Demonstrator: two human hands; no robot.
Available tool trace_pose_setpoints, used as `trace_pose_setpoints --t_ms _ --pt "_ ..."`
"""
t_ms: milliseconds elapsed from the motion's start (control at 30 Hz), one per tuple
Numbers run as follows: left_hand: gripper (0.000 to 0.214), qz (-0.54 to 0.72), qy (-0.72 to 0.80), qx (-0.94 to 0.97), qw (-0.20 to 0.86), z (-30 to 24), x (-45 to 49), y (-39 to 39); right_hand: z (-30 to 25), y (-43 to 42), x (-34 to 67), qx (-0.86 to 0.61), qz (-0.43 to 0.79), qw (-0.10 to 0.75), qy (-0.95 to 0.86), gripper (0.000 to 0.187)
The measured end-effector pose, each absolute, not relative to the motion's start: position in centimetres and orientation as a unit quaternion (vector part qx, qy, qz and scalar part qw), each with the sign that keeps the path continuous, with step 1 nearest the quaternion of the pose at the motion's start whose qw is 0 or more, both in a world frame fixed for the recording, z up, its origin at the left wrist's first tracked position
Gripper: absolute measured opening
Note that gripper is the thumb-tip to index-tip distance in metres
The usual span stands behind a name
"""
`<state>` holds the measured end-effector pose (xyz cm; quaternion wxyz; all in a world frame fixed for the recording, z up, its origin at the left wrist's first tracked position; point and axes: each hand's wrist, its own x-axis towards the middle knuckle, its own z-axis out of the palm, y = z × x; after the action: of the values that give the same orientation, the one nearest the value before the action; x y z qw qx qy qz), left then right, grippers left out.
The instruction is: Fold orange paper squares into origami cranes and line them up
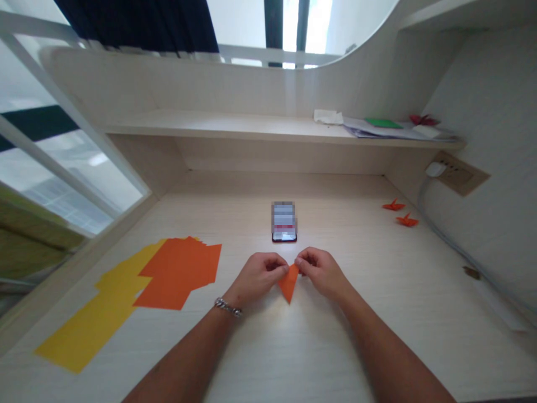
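Two hands, both pinching: the left hand (258, 274) and right hand (321, 272) are gripping a folded orange paper (288, 284) between them, over a pale wood desk (356, 341), just before a phone (284, 223). Loose orange sheets (180, 273) are overlapping yellow sheets (94, 305) at left; two orange paper cranes (393, 205) are resting at right.

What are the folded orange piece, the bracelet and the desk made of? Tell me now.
The folded orange piece looks like thin, matte paper, since it holds sharp creases. The bracelet looks like polished metal, with bright glints along its chain links. The desk seems to be laminated board, with a pale, low-sheen wood-grain look, though real wood can't be ruled out.
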<state>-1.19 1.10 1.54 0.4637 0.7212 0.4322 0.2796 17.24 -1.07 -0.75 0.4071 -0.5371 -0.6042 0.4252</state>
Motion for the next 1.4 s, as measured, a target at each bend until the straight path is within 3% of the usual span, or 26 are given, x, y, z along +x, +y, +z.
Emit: trace_pose_setpoints --t_ms 300,567,800,1100,1267,1400 --pt "0.022 0.265 0.432 0.622 0.597 1.8 -1.4 1.4 -1.0 -0.5 18.2 -0.526 0.487 0.445 -0.537 0.019" --pt "0.03 0.256 0.406 0.591 0.649 1.7 -1.8 1.5 -1.2 -0.3 18.5 -0.523 0.516 0.46 -0.499 0.024" --pt "0.019 0.309 0.417 0.587 0.621 1.4 -1.5 1.5 -0.8 -0.6 18.2 -0.54 0.508 0.471 -0.478 0.029" --pt "0.025 0.362 0.414 0.569 0.611 1.2 -1.4 1.7 0.1 -0.6 17.3 -0.52 0.561 0.521 -0.379 0.037" --pt "0.017 0.366 0.418 0.579 0.597 1.0 -1.1 1.7 -0.4 -0.9 16.6 -0.503 0.558 0.48 -0.452 0.03" --pt "0.018 0.355 0.427 0.651 0.517 0.7 -0.9 1.3 -0.8 -1.0 16.4 -0.535 0.495 0.47 -0.497 0.026"
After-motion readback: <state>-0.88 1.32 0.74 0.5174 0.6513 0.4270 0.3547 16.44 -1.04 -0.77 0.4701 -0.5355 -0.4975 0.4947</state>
